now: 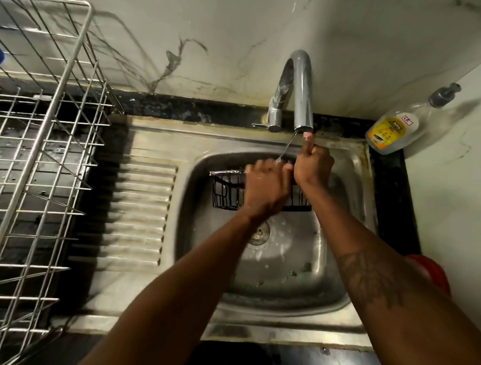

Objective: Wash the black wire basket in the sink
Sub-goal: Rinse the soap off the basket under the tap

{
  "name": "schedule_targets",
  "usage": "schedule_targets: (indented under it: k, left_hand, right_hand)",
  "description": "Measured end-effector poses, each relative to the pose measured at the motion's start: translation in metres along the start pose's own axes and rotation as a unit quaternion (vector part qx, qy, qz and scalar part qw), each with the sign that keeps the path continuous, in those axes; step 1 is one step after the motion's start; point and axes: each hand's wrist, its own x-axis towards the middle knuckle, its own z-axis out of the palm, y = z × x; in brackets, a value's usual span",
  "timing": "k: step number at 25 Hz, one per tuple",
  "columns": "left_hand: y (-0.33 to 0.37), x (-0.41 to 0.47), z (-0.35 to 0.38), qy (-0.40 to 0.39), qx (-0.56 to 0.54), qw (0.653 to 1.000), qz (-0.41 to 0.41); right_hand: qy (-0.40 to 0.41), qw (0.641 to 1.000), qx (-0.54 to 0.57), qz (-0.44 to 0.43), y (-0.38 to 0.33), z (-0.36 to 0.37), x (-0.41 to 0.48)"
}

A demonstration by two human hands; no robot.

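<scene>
The black wire basket (228, 191) stands upright in the back of the steel sink (290, 270), below the tap. My left hand (265, 183) grips its top rim near the middle, fingers curled over the wire. My right hand (313, 166) is above the basket's right end, fingers curled, with one straight digit pressed against the mouth of the chrome tap (303, 96). A thin jet of water slants down and left from the spout toward the basket rim. My hands and wrists hide the middle and right of the basket.
A ribbed drainboard (141, 211) lies left of the basin, with a steel dish rack (42, 146) beyond it. A soap dispenser bottle (393, 131) lies at the back right corner. A red object (434, 270) sits behind my right forearm. The drain (260, 233) is open.
</scene>
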Motion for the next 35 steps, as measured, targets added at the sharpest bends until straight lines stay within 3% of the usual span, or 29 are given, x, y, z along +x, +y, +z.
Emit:
schedule_targets:
  k: [3, 7, 10, 13, 16, 21, 25, 28, 30, 33, 35]
  left_hand:
    - [-0.002, 0.006, 0.001, -0.023, -0.036, 0.993, 0.111]
    - [-0.096, 0.005, -0.014, -0.025, -0.116, 0.992, -0.032]
    - [-0.07, 0.003, -0.01, 0.021, -0.065, 0.995, -0.067]
    - [0.003, 0.006, 0.0, 0.014, -0.036, 0.999, 0.02]
    - [-0.008, 0.009, -0.004, -0.029, -0.01, 0.991, 0.131]
    - [-0.088, 0.009, -0.016, -0.017, 0.022, 1.0, -0.014]
    - [-0.073, 0.013, -0.027, -0.031, 0.078, 0.992, -0.094]
    - [-0.058, 0.013, -0.033, -0.049, 0.116, 0.988, -0.084]
    - [-0.042, 0.021, -0.04, -0.055, 0.136, 0.988, -0.053]
    - [-0.02, 0.03, -0.048, -0.065, 0.142, 0.987, -0.022]
    - [-0.014, 0.033, -0.056, -0.046, 0.117, 0.992, -0.011]
  right_hand:
    - [0.004, 0.999, 0.012, 0.032, 0.017, -0.006, 0.0]
    - [0.018, 0.999, 0.038, 0.011, 0.03, -0.01, 0.013]
    - [0.007, 0.999, 0.011, -0.033, 0.005, -0.006, 0.013]
    - [0.015, 1.0, 0.007, -0.026, 0.002, 0.004, 0.002]
    - [0.004, 0.999, 0.028, 0.027, 0.03, 0.0, 0.001]
    - [0.037, 0.998, 0.017, 0.051, 0.037, -0.01, 0.006]
    - [0.006, 0.993, -0.044, -0.105, 0.031, 0.004, -0.001]
    - [-0.09, 0.961, -0.165, -0.202, 0.055, 0.019, -0.005]
    - [-0.078, 0.946, -0.206, -0.238, 0.056, 0.033, -0.012]
    - [-0.081, 0.949, -0.119, -0.281, 0.033, 0.042, -0.024]
    - [-0.108, 0.972, -0.011, -0.208, 0.017, 0.038, -0.028]
